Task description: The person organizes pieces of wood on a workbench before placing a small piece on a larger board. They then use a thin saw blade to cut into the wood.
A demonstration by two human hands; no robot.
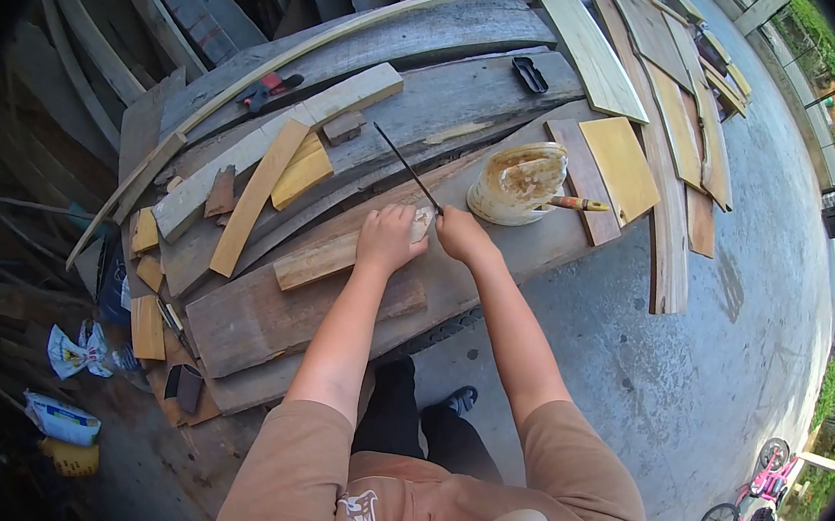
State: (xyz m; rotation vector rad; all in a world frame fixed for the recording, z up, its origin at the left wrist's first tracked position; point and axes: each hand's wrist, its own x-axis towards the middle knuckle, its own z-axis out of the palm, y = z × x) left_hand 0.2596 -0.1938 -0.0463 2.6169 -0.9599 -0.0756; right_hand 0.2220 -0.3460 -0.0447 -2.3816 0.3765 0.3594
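My right hand (465, 237) is closed around the near end of a long thin dark tool (405, 164) that looks like a file. It points away to the upper left, over the boards. My left hand (389, 238) is wrapped over a short wooden piece (317, 260) lying on the plank bench (230, 328). The pale, rough end (422, 224) of what seems to be that piece shows beside my left fingers, close to the tool. Between the two hands there is only a small gap. My right fingers hide the tool's handle.
A white tub (504, 201) with a brown-smeared inside and a brush (579, 204) stands to the right. Wood offcuts (259, 197), a red-and-black tool (267, 91) and a black tray (529, 74) lie farther back. Long boards (668, 214) jut past the bench's right side.
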